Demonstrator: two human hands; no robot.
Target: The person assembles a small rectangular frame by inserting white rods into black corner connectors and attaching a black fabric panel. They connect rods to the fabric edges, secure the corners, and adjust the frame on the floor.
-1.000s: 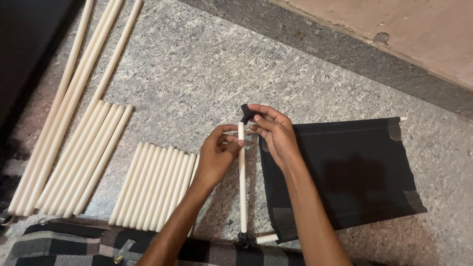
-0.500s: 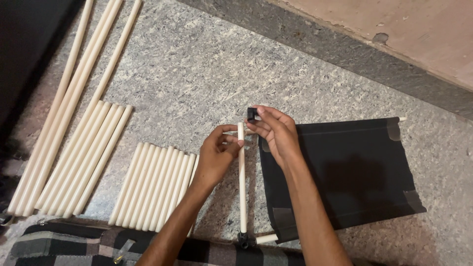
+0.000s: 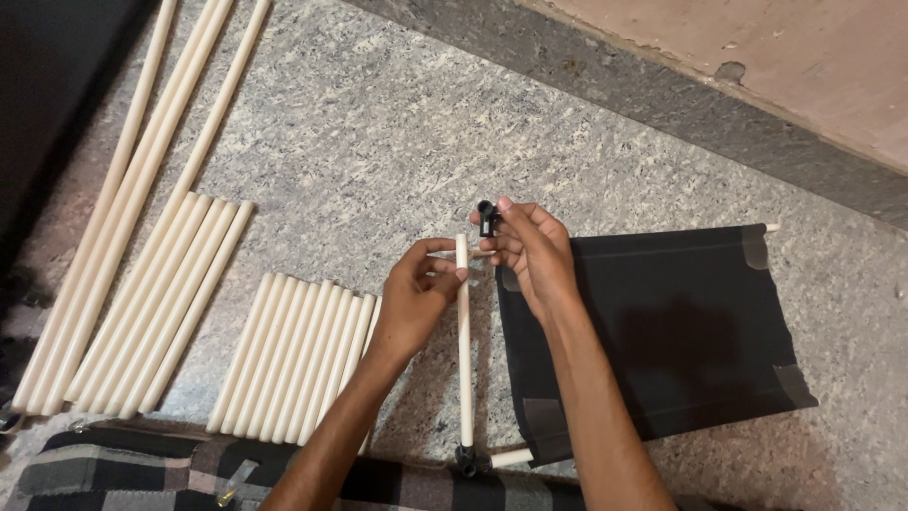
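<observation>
Pinching the slim white plastic tube (image 3: 463, 350) steady, the left hand (image 3: 416, 298) frees its top end while the right hand (image 3: 530, 251) grips a small black plastic connector (image 3: 487, 218) just above.

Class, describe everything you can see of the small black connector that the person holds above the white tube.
The black connector is a small, dark, plastic-looking joint piece with a round open socket at its top. The right hand pinches it between fingertips, just above and right of the top end of the white tube, which the left hand grips. It appears detached from that tube. Its lower part is hidden by fingers.
</observation>
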